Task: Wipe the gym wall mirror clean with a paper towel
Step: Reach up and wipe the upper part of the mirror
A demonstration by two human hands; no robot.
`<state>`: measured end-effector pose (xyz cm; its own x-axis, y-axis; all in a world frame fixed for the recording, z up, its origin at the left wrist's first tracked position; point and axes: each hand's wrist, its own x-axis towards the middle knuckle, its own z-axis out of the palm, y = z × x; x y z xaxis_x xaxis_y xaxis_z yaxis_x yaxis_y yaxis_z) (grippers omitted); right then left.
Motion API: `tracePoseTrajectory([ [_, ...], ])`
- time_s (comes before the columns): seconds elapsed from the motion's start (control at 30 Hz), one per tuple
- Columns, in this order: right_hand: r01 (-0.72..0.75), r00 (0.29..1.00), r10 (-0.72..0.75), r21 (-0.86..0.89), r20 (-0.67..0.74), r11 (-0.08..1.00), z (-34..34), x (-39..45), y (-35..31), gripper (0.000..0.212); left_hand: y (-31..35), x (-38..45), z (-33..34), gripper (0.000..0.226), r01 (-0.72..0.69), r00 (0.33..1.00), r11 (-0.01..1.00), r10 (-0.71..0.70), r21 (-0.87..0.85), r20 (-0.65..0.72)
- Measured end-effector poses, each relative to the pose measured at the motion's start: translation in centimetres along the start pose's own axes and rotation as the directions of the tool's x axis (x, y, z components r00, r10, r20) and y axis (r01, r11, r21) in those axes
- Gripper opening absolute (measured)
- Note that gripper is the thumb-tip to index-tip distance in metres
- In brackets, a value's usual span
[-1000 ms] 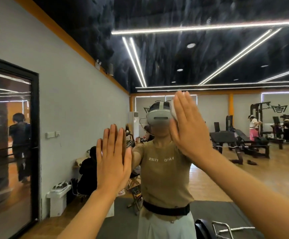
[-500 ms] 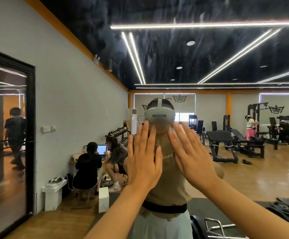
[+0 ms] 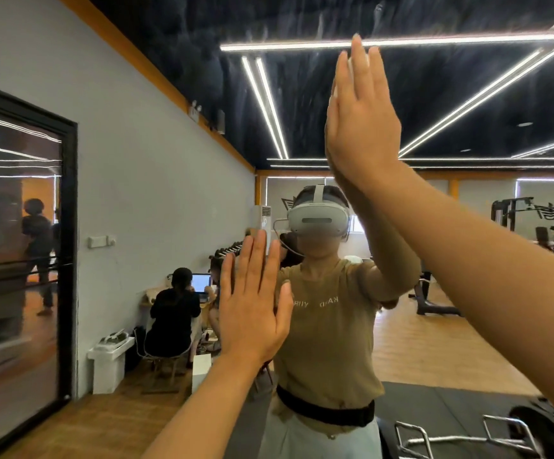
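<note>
Mirror ahead; left hand and right hand flat, grip released

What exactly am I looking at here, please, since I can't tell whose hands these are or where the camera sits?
The camera is worn on a person's head and faces a large wall mirror, so nearly everything in the picture is a reflection. The figure in the tan shirt with the white headset is that same person, mirrored.

The two arms coming in from the bottom are the person's own. The left hand is raised flat, fingers straight, at chest height. The right hand is raised flat and higher, and a sliver of white shows along its left edge; that may be the paper towel, but I cannot tell.

Behind, in the reflection, are gym machines, a wooden floor and people seated at a laptop.
</note>
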<state>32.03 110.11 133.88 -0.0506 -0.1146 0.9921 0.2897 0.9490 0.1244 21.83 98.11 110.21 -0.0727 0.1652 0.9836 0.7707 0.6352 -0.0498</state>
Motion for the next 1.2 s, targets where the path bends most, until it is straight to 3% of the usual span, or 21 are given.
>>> tracePoseTrajectory([
  [0.17,0.093,0.996,-0.091,0.082,-0.019,0.992,0.1,-8.1,0.4,0.05,0.2,0.0,0.1,0.063,0.003,1.0,1.0,-0.003,0.009,-0.018],
  [0.27,0.139,0.989,-0.143,0.083,0.045,0.987,-0.5,-14.7,0.9,0.052,0.2,0.0,0.0,0.063,-0.001,1.0,1.0,0.002,0.031,-0.022],
  [0.43,0.345,0.926,-0.351,0.064,0.138,0.936,-2.0,-24.1,2.7,0.055,0.3,0.1,-0.3,0.064,0.006,1.0,0.999,-0.006,0.048,0.004],
  [0.63,0.486,0.852,-0.482,0.032,0.206,0.873,-3.1,-23.1,5.0,0.062,1.3,0.1,-1.1,0.064,0.068,0.996,0.997,-0.07,0.029,0.056],
  [0.73,0.396,0.9,-0.39,0.013,0.192,0.918,-3.0,-17.5,5.5,0.07,3.3,0.3,-1.6,0.064,0.16,0.986,0.986,-0.158,-0.049,0.049],
  [0.87,0.24,0.961,-0.229,-0.053,0.157,0.969,-3.1,-5.6,5.9,0.059,6.7,1.1,-1.7,0.063,-0.078,0.994,0.993,0.084,-0.086,0.072],
  [0.97,0.097,0.985,-0.085,-0.079,0.148,0.992,-3.7,0.8,6.2,0.053,8.3,2.6,-1.2,0.064,-0.062,0.994,0.991,0.072,-0.118,0.078],
  [1.07,0.045,0.992,-0.039,-0.048,0.116,0.998,-3.4,0.7,5.8,0.054,9.4,3.4,-0.6,0.064,0.001,0.996,0.99,0.012,-0.139,0.094],
  [1.2,0.166,0.984,-0.166,0.011,0.064,0.986,-2.6,-7.5,6.1,0.054,9.6,2.4,0.6,0.064,-0.065,0.994,0.991,0.075,-0.119,0.082],
])
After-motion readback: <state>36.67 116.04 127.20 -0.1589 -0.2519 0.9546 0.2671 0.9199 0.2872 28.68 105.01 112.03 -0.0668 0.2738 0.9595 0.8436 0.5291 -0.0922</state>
